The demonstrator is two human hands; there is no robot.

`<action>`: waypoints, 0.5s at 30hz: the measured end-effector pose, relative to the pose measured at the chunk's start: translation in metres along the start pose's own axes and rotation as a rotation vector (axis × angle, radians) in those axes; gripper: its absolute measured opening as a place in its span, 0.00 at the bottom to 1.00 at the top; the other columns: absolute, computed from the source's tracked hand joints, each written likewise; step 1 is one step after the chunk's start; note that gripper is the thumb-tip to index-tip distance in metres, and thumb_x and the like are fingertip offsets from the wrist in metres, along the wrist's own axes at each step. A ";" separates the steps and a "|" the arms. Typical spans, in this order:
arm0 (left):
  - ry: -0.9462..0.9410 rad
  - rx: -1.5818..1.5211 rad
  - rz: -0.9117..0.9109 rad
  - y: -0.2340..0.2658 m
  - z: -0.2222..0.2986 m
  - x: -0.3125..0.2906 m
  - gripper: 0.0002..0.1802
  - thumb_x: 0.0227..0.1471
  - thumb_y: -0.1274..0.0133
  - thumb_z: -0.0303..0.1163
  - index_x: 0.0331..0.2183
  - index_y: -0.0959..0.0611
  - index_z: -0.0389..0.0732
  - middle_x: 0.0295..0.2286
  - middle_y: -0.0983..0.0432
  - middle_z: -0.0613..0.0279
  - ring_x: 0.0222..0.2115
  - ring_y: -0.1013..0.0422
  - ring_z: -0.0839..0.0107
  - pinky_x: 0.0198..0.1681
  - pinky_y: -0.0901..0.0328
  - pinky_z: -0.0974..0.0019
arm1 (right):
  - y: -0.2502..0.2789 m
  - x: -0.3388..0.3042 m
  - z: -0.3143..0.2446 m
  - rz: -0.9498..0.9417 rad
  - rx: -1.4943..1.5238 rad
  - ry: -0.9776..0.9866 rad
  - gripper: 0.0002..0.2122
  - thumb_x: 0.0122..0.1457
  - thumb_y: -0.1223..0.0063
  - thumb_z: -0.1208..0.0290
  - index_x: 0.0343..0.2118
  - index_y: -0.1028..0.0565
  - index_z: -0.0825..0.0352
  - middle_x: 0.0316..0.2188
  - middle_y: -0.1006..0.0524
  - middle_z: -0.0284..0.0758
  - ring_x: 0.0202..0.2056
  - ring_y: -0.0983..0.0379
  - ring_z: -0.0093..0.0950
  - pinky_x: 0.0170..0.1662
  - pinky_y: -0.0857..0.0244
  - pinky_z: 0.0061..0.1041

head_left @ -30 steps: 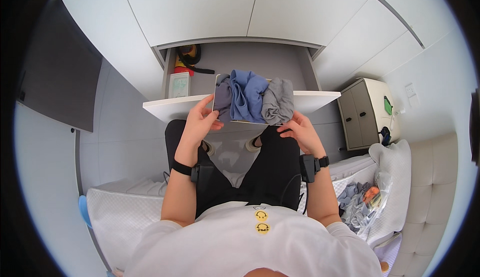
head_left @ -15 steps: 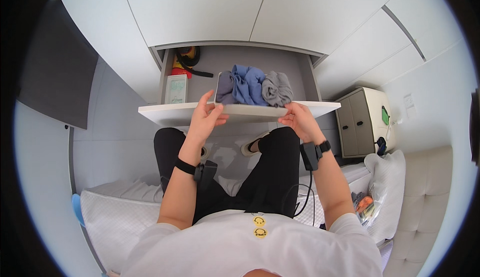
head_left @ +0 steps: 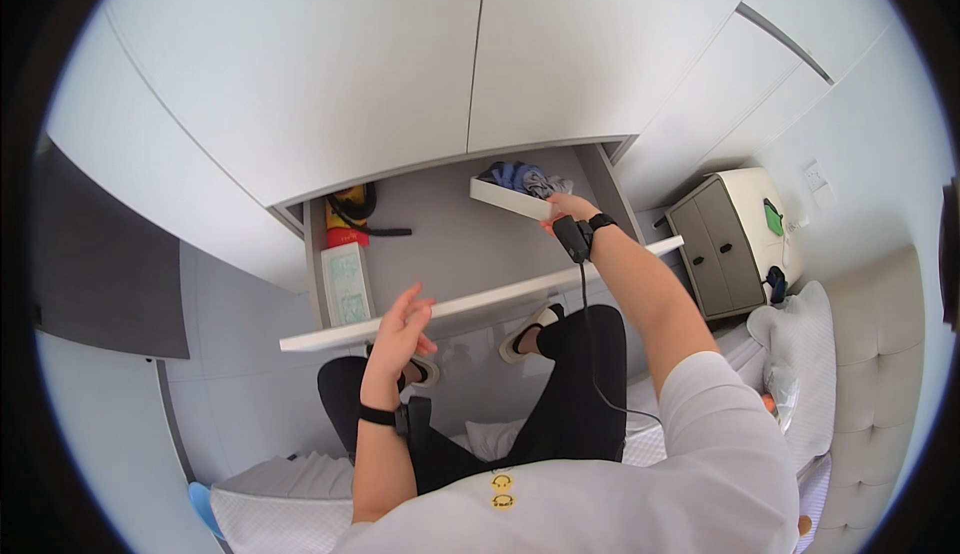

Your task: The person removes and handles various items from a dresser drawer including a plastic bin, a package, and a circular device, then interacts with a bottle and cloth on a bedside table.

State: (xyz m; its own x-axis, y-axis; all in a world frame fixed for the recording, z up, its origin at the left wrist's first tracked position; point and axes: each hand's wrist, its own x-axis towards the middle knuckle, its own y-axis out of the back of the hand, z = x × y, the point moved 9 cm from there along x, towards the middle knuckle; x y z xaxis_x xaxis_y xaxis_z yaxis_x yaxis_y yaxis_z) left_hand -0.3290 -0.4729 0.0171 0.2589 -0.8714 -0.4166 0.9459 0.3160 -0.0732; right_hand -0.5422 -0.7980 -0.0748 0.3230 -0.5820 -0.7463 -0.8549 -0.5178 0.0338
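Inside the pulled-out drawer (head_left: 440, 254), a low white box (head_left: 505, 200) sits at an angle toward the back right. Folded blue cloth (head_left: 510, 176) and a rolled grey cloth (head_left: 546, 184) lie in it, partly hidden behind its near wall. My right hand (head_left: 570, 210) grips the box at its near right corner; the fingertips are partly hidden. Just in front of the drawer's left front edge, my left hand (head_left: 398, 334) hovers with fingers apart and holds nothing.
At the drawer's left are a clear-topped white and green box (head_left: 347, 284) and a red and yellow item with a black strap (head_left: 350, 209). White cabinet doors (head_left: 330, 84) rise behind. A two-door nightstand (head_left: 720, 244) stands right, and a bed (head_left: 290, 519) lies behind my legs.
The white box with the cloths has gone from above the drawer front into the drawer's back right, held by my right hand. My left hand has let go of it.
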 end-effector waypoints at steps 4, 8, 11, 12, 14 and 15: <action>0.055 -0.084 0.019 0.008 -0.009 0.000 0.27 0.59 0.54 0.38 0.57 0.37 0.39 0.48 0.29 0.51 0.20 0.26 0.73 0.22 0.33 0.77 | 0.009 0.064 0.012 0.123 0.497 -0.036 0.11 0.60 0.58 0.65 0.39 0.35 0.67 0.26 0.27 0.42 0.21 0.27 0.32 0.20 0.30 0.27; 0.023 -0.137 -0.031 -0.006 -0.006 0.010 0.26 0.59 0.54 0.35 0.57 0.37 0.39 0.48 0.30 0.51 0.22 0.25 0.72 0.23 0.33 0.77 | 0.053 0.128 0.015 0.041 0.597 0.068 0.09 0.60 0.58 0.65 0.38 0.33 0.65 0.22 0.27 0.41 0.18 0.30 0.33 0.18 0.33 0.30; 0.025 -0.074 -0.042 -0.001 0.006 0.004 0.26 0.59 0.56 0.33 0.58 0.37 0.39 0.50 0.33 0.47 0.24 0.24 0.71 0.28 0.31 0.76 | 0.029 0.156 0.020 0.013 0.649 0.011 0.10 0.61 0.62 0.64 0.34 0.31 0.65 0.22 0.26 0.37 0.21 0.30 0.32 0.26 0.35 0.28; 0.031 -0.072 -0.032 0.002 0.005 0.002 0.26 0.59 0.56 0.33 0.58 0.37 0.39 0.50 0.33 0.47 0.24 0.24 0.71 0.28 0.31 0.76 | 0.016 0.165 0.019 -0.006 0.696 0.001 0.11 0.60 0.61 0.64 0.35 0.31 0.66 0.24 0.26 0.38 0.23 0.29 0.33 0.27 0.35 0.29; 0.061 -0.076 -0.038 0.006 0.004 0.000 0.27 0.59 0.56 0.33 0.58 0.38 0.39 0.50 0.32 0.47 0.25 0.24 0.70 0.28 0.30 0.74 | 0.022 0.190 0.021 0.070 0.665 0.036 0.14 0.59 0.60 0.62 0.38 0.30 0.68 0.29 0.25 0.40 0.26 0.28 0.34 0.30 0.35 0.30; 0.064 -0.071 -0.035 0.008 0.008 -0.001 0.27 0.59 0.56 0.33 0.58 0.38 0.39 0.50 0.32 0.47 0.25 0.24 0.70 0.28 0.30 0.74 | 0.029 0.202 0.022 0.142 0.599 0.060 0.15 0.59 0.59 0.62 0.39 0.29 0.69 0.31 0.25 0.41 0.27 0.28 0.34 0.31 0.35 0.31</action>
State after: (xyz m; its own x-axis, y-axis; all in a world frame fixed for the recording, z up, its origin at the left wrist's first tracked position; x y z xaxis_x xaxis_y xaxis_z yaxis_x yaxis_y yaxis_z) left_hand -0.3203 -0.4724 0.0242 0.2109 -0.8574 -0.4694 0.9374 0.3135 -0.1514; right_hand -0.5100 -0.9171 -0.2394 0.1963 -0.6626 -0.7228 -0.9652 -0.0008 -0.2615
